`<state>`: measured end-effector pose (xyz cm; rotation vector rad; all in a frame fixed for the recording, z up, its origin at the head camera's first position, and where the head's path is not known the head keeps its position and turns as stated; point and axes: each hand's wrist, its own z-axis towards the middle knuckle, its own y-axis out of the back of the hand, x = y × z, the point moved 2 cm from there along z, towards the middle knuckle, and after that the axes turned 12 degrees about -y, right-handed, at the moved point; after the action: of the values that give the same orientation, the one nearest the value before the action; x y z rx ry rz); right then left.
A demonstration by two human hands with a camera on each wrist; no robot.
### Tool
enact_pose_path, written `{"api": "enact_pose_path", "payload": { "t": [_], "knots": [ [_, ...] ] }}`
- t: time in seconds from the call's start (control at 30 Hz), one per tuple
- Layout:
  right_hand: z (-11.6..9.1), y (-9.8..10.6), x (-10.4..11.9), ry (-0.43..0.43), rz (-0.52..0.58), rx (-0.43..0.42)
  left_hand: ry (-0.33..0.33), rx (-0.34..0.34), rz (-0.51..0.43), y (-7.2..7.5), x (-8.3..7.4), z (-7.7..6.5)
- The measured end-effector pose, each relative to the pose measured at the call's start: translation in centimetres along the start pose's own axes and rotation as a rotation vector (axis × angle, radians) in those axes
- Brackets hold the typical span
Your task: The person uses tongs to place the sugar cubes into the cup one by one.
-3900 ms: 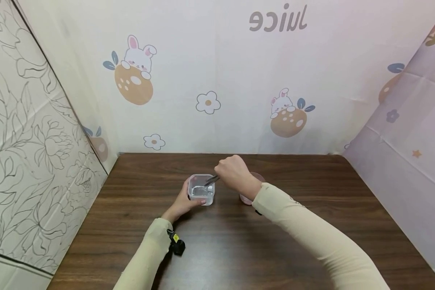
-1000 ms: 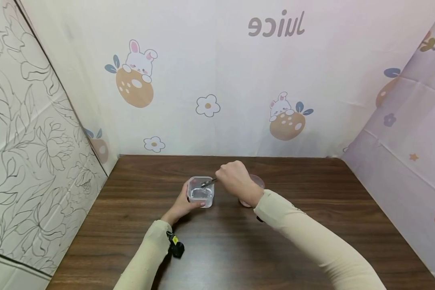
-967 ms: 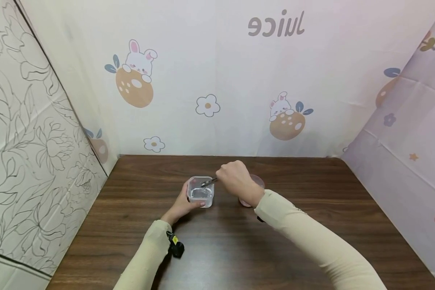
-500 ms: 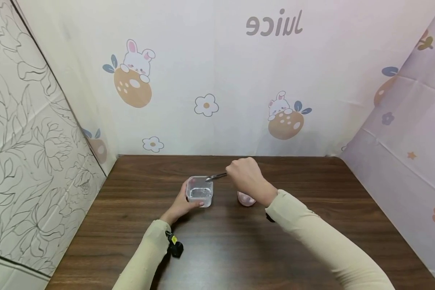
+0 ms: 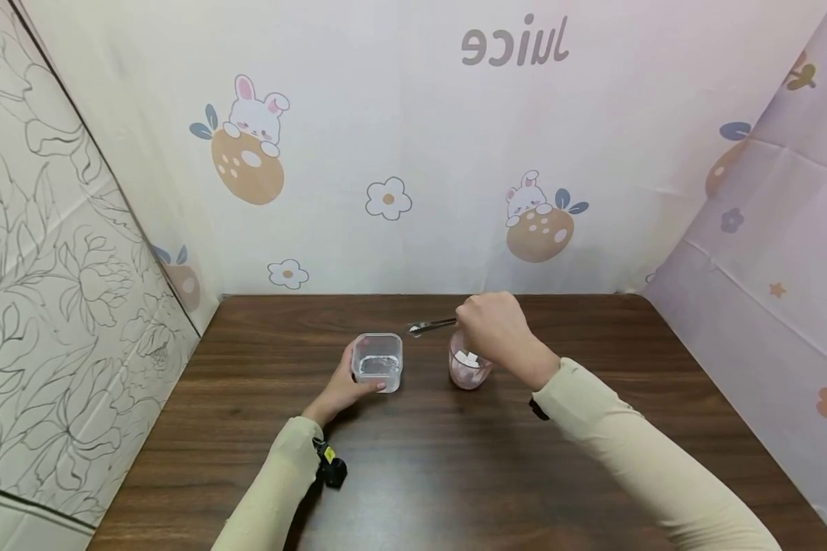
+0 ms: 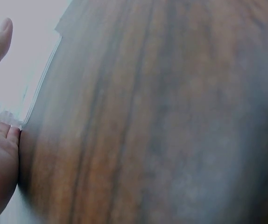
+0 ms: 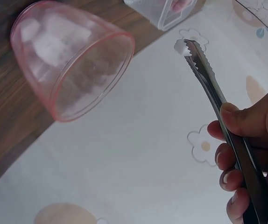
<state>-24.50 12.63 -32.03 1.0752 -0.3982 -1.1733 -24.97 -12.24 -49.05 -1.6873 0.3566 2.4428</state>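
My left hand (image 5: pixel 339 389) grips a clear square plastic container (image 5: pixel 393 381) on the table, thumb at its near side and fingers around its left side. My right hand (image 5: pixel 498 329) holds metal tongs (image 5: pixel 437 325), thumb on one arm and fingers curled along the other. Between the serrated tips of the tongs sits a small white cube (image 7: pixel 181 47). The tips hang over the table between the container and a see-through pink cup (image 5: pixel 470 378). Several white cubes (image 5: pixel 465 357) lie inside the cup, whose rear is partly hidden by my right hand.
The dark wooden table (image 5: pixel 413 474) ends at a pale wall covering (image 5: pixel 386 115) with bunny and flower prints. A floral panel (image 5: pixel 76 306) borders it on the left, and a lilac covering (image 5: pixel 765 306) on the right.
The tongs came out of the container and moved right, carrying the white cube toward the cup. My right hand shifted right, uncovering more of the cup. My left hand stayed on the container.
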Motion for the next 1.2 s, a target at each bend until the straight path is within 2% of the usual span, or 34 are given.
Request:
{"api": "enact_pose_path", "payload": {
  "t": [0.13, 0.47, 0.8, 0.93, 1.2],
  "knots": [
    [-0.4, 0.4, -0.9, -0.010, -0.004, -0.025, 0.000, -0.002, 0.005, 0.0, 0.1, 0.1],
    [-2.3, 0.7, -3.2, -0.078, 0.019, 0.013, 0.008, 0.009, 0.013, 0.0, -0.2, 0.1],
    [-4.5, 1.2, -4.7, -0.085, 0.005, 0.022, 0.006, 0.007, 0.021, -0.1, -0.3, 0.2],
    [-5.3, 0.8, -5.0, -0.081, 0.014, 0.019, 0.006, -0.003, 0.022, -0.1, -0.3, 0.1],
    [-6.4, -0.8, -4.9, -0.050, 0.018, 0.073, 0.009, -0.005, 0.024, -0.1, -0.2, -0.2]
  ]
}}
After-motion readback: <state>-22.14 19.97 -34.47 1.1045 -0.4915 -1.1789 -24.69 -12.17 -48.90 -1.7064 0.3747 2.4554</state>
